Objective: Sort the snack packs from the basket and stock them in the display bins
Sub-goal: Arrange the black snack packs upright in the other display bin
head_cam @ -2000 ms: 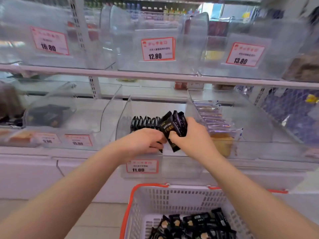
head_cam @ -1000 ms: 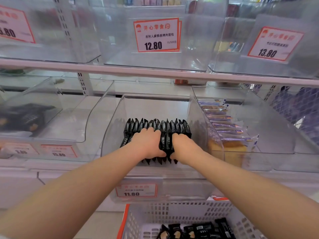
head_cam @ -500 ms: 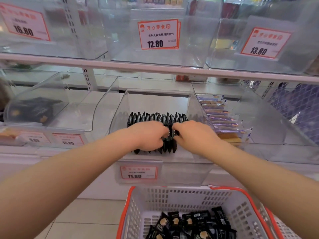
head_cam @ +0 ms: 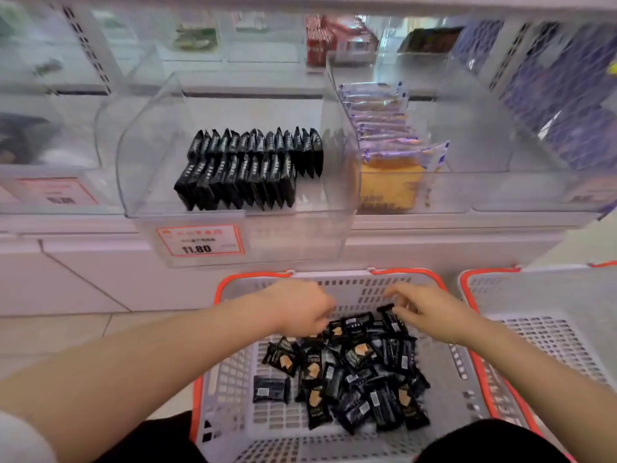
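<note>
Change: both hands, seen at the black packs in the bin half a second ago, are now lowered into the basket (head_cam: 230, 389); the view is tipped down with them.
Left hand (head_cam: 300, 309): held over the near-left edge of the heap, fingers curled downward; whether a pack is pinched beneath them cannot be told.
Right hand (head_cam: 430, 312): fingers are spread and only loosely bent, the tips touching a black pack (head_cam: 389, 317) at the far edge of the heap; nothing is enclosed yet.
Loose packs (head_cam: 350, 379): a jumbled pile of black snack packs is left in the grey basket with the orange rim, lying at all angles.
Stocked packs (head_cam: 250, 168): two upright rows are stood on edge in the clear display bin (head_cam: 150, 145) above the 11.80 price tag (head_cam: 200, 243); free floor is seen at the bin's front and right.
Neighbouring bin (head_cam: 500, 155): purple-and-clear wrapped cakes are filed inside.
Second basket (head_cam: 547, 295): set just beside the first, to the right.
Meaning: one batch is judged placed, and another handful is being gathered; many packs remain, so the stocking is judged well short of done.
</note>
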A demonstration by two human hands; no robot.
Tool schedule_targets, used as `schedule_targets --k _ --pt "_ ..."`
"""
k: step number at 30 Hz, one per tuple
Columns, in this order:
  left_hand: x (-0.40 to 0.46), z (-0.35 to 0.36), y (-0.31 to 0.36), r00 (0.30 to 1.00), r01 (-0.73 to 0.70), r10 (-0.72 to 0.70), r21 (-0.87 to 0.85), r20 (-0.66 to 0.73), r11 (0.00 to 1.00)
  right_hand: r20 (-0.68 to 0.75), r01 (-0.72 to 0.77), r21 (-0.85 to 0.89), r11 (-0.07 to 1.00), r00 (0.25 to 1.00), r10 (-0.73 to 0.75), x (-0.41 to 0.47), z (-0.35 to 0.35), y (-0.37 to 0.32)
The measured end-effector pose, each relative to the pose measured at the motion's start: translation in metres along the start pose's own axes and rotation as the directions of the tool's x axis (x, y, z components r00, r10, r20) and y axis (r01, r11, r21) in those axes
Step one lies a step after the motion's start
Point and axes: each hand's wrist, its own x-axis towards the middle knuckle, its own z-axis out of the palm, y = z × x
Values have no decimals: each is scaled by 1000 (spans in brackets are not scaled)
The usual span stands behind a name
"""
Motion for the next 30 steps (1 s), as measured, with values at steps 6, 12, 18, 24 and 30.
schedule_targets --k 6,12,18,24,30 --pt "69 93 6 961 140 -97 -152 258 978 284 -157 -12 988 946 153 10 91 69" --pt "113 174 21 862 358 -166 -343 480 868 346 -192 -194 962 904 250 22 160 107" --pt "116 256 34 726 680 -391 -510 565 526 421 69 -491 868 891 167 40 210 134" --pt "115 297 50 442 853 -635 -515 633 81 410 237 -647 725 910 68 50 210 146" --pt "130 307 66 197 766 -694 -551 692 -332 423 42 -385 922 896 135 55 189 128"
